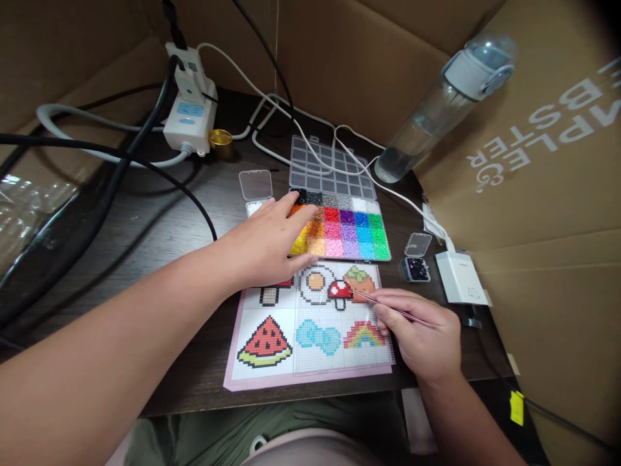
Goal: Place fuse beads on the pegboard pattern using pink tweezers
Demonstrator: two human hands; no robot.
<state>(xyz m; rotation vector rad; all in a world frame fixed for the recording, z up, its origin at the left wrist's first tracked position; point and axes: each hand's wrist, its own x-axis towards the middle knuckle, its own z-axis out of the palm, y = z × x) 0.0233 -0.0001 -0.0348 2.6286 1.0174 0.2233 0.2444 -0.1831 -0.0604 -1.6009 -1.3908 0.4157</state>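
My left hand [274, 243] stretches over the left side of a bead box [339, 226], its fingers spread above the orange and yellow compartments. Whether the fingertips touch the beads, I cannot tell. In my right hand [422, 327] a pair of thin pink tweezers [400, 309] is pinched, tips at the red cap of a small bead mushroom [339, 291]. That mushroom sits on a clear pegboard [320, 359], which lies over a printed pattern sheet [237, 323]. A watermelon slice, a bow, a rainbow and other pixel pictures show on the sheet; my left hand covers part of its top.
Behind the bead box lies its clear lid [315, 155], crossed by a white cable. A water bottle [422, 129] leans in view at back right. A small box of dark beads [416, 268] and a white charger [460, 278] stand right; a power strip [191, 110] and gold cup [222, 142] left.
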